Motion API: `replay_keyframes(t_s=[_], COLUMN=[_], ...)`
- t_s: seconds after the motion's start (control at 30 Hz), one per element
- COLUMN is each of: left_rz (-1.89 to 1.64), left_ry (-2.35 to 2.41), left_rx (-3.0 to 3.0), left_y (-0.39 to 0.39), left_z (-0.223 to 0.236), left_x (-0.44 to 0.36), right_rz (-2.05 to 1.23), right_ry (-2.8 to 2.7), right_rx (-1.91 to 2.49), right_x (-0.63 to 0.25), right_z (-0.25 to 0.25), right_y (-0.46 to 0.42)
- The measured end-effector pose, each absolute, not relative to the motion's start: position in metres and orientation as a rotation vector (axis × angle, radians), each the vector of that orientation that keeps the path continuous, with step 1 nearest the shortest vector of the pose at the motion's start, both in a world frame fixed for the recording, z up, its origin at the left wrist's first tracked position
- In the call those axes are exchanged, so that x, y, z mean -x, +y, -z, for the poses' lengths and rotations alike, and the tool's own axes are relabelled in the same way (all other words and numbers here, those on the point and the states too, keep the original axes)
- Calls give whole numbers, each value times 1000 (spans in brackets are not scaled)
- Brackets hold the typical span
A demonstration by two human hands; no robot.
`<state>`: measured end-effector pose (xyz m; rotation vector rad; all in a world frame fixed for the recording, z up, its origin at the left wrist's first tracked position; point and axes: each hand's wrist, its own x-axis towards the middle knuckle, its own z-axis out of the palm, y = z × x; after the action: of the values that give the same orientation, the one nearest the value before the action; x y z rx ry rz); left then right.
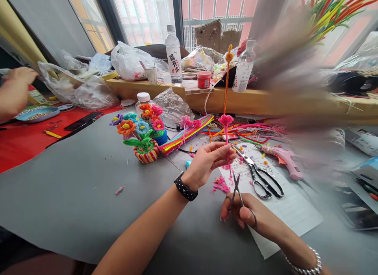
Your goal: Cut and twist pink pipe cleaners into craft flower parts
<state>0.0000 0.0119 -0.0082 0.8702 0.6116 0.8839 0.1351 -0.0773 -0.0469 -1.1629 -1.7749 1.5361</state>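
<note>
A red-and-yellow striped pot holds a bunch of fuzzy flowers in orange, blue, pink and purple above green leaves, with a white-capped jar just behind it. On the wooden ledge, a paper cup has thin sticks standing in it, a clear bottle holds clear liquid, and a lidded red tub sits near a bulging white plastic bag whose contents are hard to make out. The grey bench carries a bundle of bright pipe cleaners, a pink glue gun and a sheet of paper, on which black-handled shears lie; pink clippings are scattered at the paper's edge. Barred windows stand behind, a large blur covers much of the right side, and another person's hand shows at far left above a red covering. The left hand pinches the stem of a pink flower, held upright over the bench, its ruffled head fuzzy and its stem pointing down; an orange stem with a knobbed tip rises above it, though whether they join is unclear. The right hand is curled around small scissors, fingers in the loops, blades slightly parted close to the stem's lower end.
</note>
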Motion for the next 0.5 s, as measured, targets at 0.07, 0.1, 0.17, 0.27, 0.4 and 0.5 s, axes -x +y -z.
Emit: replay_keyframes(t_s=[0.07, 0.1, 0.17, 0.27, 0.4, 0.5], left_rz=[-870, -868, -862, -852, -840, -843], left_ry=[605, 605, 608, 612, 610, 613], left_rx=[-850, -847, -844, -834, -828, -833], left_y=[12, 12, 12, 11, 9, 10], left_z=[10, 10, 11, 11, 11, 11], left_x=[0, -1, -1, -2, -3, -3], right_rz=[-1530, -1528, -1535, -1559, -1582, -1587], right_ry=[-1786, -1793, -1801, -1795, -1806, -1809], right_rx=[1182, 1192, 1190, 1132, 1068, 1074], right_x=[-135, -134, -134, -134, -133, -133], right_z=[46, 46, 45, 44, 43, 42], right_y=[-77, -77, -77, -78, -79, -79])
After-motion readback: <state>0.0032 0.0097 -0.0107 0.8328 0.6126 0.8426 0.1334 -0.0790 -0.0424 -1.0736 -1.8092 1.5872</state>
